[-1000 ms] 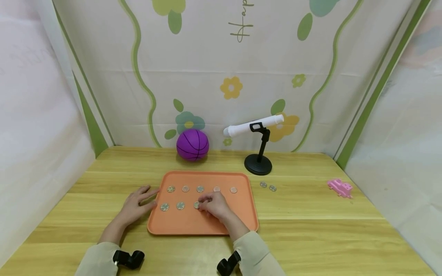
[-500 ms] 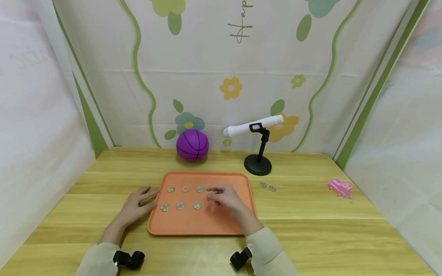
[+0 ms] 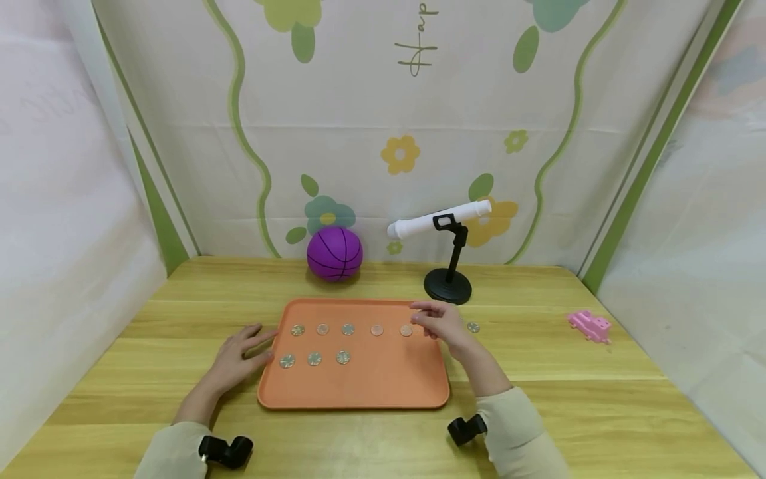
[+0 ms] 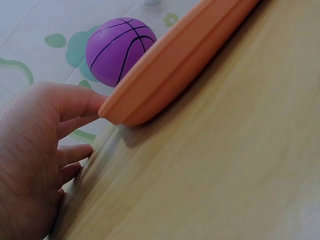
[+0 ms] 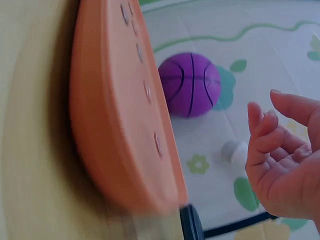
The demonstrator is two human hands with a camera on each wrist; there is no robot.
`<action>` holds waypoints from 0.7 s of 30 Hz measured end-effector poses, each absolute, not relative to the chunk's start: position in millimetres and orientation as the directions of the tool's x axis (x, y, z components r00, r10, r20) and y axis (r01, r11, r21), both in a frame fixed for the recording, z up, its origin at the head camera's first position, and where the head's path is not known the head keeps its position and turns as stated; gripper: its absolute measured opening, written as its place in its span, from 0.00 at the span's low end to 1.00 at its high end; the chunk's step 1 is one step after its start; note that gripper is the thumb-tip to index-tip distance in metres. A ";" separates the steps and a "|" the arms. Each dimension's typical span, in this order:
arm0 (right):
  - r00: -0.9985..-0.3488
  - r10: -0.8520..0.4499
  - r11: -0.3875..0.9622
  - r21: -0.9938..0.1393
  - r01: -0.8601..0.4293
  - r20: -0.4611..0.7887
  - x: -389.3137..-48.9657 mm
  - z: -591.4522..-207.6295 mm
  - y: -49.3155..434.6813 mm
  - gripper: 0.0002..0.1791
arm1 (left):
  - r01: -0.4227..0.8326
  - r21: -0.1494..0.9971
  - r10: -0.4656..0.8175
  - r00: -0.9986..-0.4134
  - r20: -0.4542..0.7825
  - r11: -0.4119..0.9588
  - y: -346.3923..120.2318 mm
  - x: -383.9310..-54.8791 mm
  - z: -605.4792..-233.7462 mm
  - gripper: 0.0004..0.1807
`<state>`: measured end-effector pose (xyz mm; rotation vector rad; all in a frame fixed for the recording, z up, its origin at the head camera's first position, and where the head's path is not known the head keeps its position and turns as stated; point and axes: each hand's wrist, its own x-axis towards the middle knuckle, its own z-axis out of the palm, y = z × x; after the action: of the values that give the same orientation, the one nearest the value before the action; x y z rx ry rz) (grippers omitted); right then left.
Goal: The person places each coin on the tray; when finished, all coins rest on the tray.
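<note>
An orange tray (image 3: 385, 386) lies on the table with several silvery coins on it. Its far row runs from a coin (image 3: 297, 330) at the left to a coin (image 3: 405, 330) at the right. In the nearer row are three, the rightmost a coin (image 3: 343, 357) near the tray's middle. My left hand (image 3: 235, 359) touches the tray's left rim with its fingertips, fingers spread. Over the tray's right edge hovers my right hand (image 3: 444, 327), nothing between its loosely bent fingers and thumb (image 5: 295, 107). Right of it a coin (image 3: 473, 327) lies on the wood.
Behind the tray sit a purple basketball (image 3: 334, 253) and a white microphone (image 3: 439, 220) on a black stand (image 3: 447, 286). A pink toy vehicle (image 3: 590, 326) is at the far right. Printed cloth (image 3: 479, 86) encloses the table's back and sides.
My right hand has let go of the third coin in the nearer row and moved right to the tray's edge, now covering one loose table coin. The left hand stays put.
</note>
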<state>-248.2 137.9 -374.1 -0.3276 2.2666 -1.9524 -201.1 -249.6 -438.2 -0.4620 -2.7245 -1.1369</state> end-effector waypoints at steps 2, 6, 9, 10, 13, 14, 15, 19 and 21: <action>-0.974 -0.221 0.160 -0.983 -0.091 0.054 -250.0 -375.8 150.6 0.17 | 0.334 0.667 0.222 -0.942 0.251 0.666 -249.5 -200.9 -438.1 0.25; -0.974 -0.209 0.179 -0.975 -0.128 0.090 -251.4 -381.9 173.4 0.20 | 0.329 0.667 0.221 -0.944 0.243 0.669 -249.2 -200.3 -437.0 0.25; -0.974 -0.200 0.188 -0.971 -0.147 0.108 -252.3 -387.8 189.6 0.19 | 0.331 0.666 0.224 -0.944 0.244 0.668 -248.9 -200.0 -436.2 0.25; -0.976 -0.189 0.188 -0.971 -0.146 0.110 -252.6 -389.5 194.4 0.18 | 0.333 0.665 0.225 -0.943 0.245 0.668 -248.6 -199.8 -435.7 0.25; -0.983 -0.152 0.196 -0.971 -0.135 0.105 -255.7 -396.2 209.7 0.17 | 0.335 0.665 0.228 -0.942 0.245 0.668 -248.1 -199.4 -435.2 0.25; -0.985 -0.142 0.204 -0.970 -0.130 0.102 -256.6 -397.7 213.9 0.17 | 0.335 0.664 0.229 -0.942 0.245 0.669 -248.0 -199.2 -434.9 0.25; -0.988 -0.124 0.204 -0.972 -0.119 0.095 -257.3 -399.2 217.4 0.18 | 0.335 0.664 0.228 -0.942 0.246 0.668 -247.8 -199.1 -434.7 0.25; -0.996 -0.067 0.231 -0.970 -0.071 0.057 -259.5 -404.3 229.2 0.23 | 0.335 0.660 0.227 -0.942 0.247 0.672 -247.5 -199.1 -434.4 0.25; -0.998 -0.047 0.236 -0.971 -0.049 0.039 -260.5 -408.2 234.3 0.23 | 0.334 0.659 0.226 -0.942 0.247 0.674 -247.4 -198.9 -434.7 0.25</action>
<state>-260.5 234.3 -408.2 -0.0960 2.4710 -1.9403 -198.9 -247.4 -434.7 -0.4613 -2.7397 -1.1215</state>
